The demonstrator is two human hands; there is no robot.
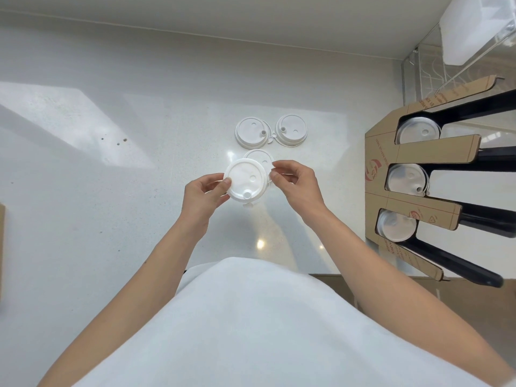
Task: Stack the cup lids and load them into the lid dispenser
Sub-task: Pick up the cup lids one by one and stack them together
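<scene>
My left hand (205,195) pinches the left rim of a white cup lid (245,180) held above the white counter. My right hand (293,181) has its thumb and fingertips at the lid's right rim. Just behind the held lid, another white lid (258,157) lies on the counter, partly hidden. Two more lids lie farther back, one on the left (251,132) and one on the right (291,130). The lid dispenser (435,152), cardboard with black slots, stands at the right and shows lids in three openings (417,131).
A white counter (111,191) spreads to the left and ahead. A clear wire-framed container (474,32) sits at the back right corner. A cardboard edge (1,247) shows at the far left. My white shirt fills the bottom of the view.
</scene>
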